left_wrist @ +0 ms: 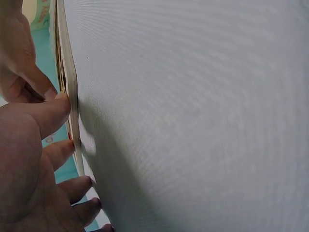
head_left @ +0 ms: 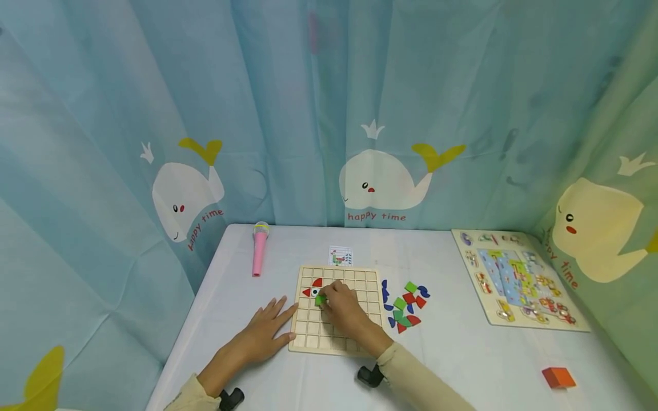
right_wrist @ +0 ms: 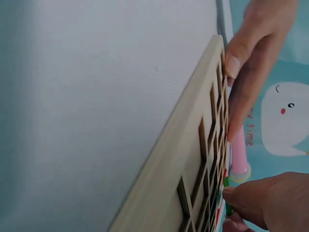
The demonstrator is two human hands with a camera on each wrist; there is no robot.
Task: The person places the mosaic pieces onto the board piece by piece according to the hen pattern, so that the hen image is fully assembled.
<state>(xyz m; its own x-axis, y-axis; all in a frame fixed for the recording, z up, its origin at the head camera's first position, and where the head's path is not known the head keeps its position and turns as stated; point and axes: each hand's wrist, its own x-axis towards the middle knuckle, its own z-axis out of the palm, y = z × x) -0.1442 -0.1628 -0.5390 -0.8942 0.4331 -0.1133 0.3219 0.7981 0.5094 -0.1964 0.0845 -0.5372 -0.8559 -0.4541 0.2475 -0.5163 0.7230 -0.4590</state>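
Observation:
A wooden grid board (head_left: 308, 328) lies on the white table. In its upper left cells sit a red quarter-circle piece (head_left: 317, 282), a red triangle piece (head_left: 307, 292) and a white piece with a black dot (head_left: 315, 292). My right hand (head_left: 343, 305) pinches a green square piece (head_left: 320, 299) just below them; in the right wrist view the green piece (right_wrist: 226, 182) shows between thumb and fingers at the board. My left hand (head_left: 264, 334) lies with fingers spread, and in the left wrist view its thumb (left_wrist: 60, 104) rests against the board's edge.
Several loose red, green and blue pieces (head_left: 401, 304) lie right of the board. A small pattern card (head_left: 341, 256) is behind it. A pink toy microphone (head_left: 259, 251) lies at back left, a picture puzzle board (head_left: 519, 279) at right, and an orange block (head_left: 558, 377) at front right.

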